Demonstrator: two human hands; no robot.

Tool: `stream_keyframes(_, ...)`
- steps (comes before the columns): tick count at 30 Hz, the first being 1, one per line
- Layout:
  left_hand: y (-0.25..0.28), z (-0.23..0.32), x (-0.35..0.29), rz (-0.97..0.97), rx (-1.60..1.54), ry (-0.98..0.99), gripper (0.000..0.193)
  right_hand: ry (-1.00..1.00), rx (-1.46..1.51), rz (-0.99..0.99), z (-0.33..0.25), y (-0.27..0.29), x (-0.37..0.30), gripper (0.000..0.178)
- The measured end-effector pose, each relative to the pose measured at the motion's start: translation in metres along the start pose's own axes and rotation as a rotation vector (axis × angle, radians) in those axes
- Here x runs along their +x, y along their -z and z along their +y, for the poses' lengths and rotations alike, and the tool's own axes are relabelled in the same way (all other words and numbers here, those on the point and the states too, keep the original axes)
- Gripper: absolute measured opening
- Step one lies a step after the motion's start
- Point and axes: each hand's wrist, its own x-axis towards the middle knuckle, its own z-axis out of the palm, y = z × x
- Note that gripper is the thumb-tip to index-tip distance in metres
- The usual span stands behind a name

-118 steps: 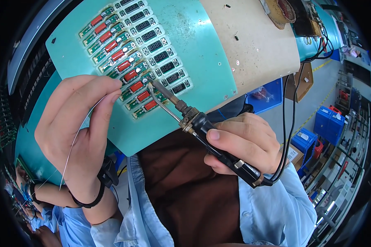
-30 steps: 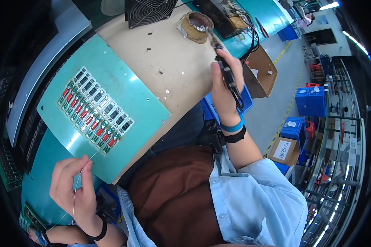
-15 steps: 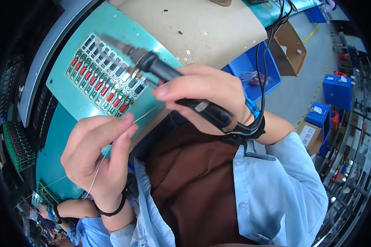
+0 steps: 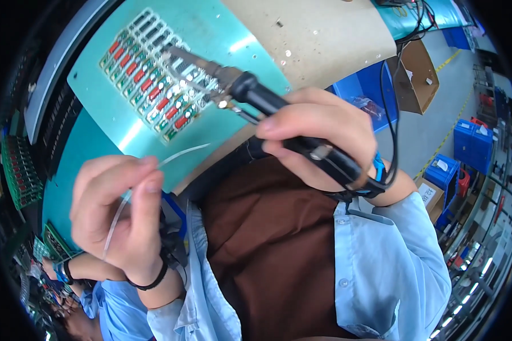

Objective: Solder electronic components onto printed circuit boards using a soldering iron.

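The soldering iron [image 4: 263,98], blurred at its tip [image 4: 179,53], partly hides the circuit boards [image 4: 148,85].

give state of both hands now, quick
Left hand: closed, pinching solder wire between thumb and fingers.
Right hand: closed, holding a soldering iron by its black handle.

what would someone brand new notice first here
The black soldering iron in the right hand stands out, slanting across the upper centre. Its tip reaches over small circuit boards with bright red parts on a green sheet, upper left. Below them, the left hand pinches a thin silvery wire.
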Motion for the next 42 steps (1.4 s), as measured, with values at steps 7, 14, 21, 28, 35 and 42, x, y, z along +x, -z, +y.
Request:
stream_keyframes(7,0.012,-0.020,0.002,0.095,0.276,-0.064,0.018,-0.072,-0.129,-0.097,-0.016,0.012,-0.017,0.044)
stream_keyframes(14,0.009,-0.026,-0.001,0.061,0.322,-0.064,0.012,-0.047,-0.187,-0.105,-0.025,0.005,-0.025,0.050)
stream_keyframes(21,0.002,-0.026,0.002,0.086,0.324,-0.139,0.017,-0.068,-0.161,-0.079,-0.025,0.000,-0.028,0.043)
stream_keyframes(28,-0.002,-0.024,0.001,0.057,0.297,-0.033,0.013,-0.058,-0.186,-0.152,-0.022,0.002,-0.030,0.044)
stream_keyframes(35,-0.003,-0.024,0.002,0.039,0.293,-0.035,0.013,-0.061,-0.166,-0.137,-0.021,0.001,-0.033,0.045)
stream_keyframes(42,-0.004,-0.026,0.001,0.041,0.264,-0.028,0.014,-0.050,-0.164,-0.141,-0.019,0.001,-0.034,0.046)
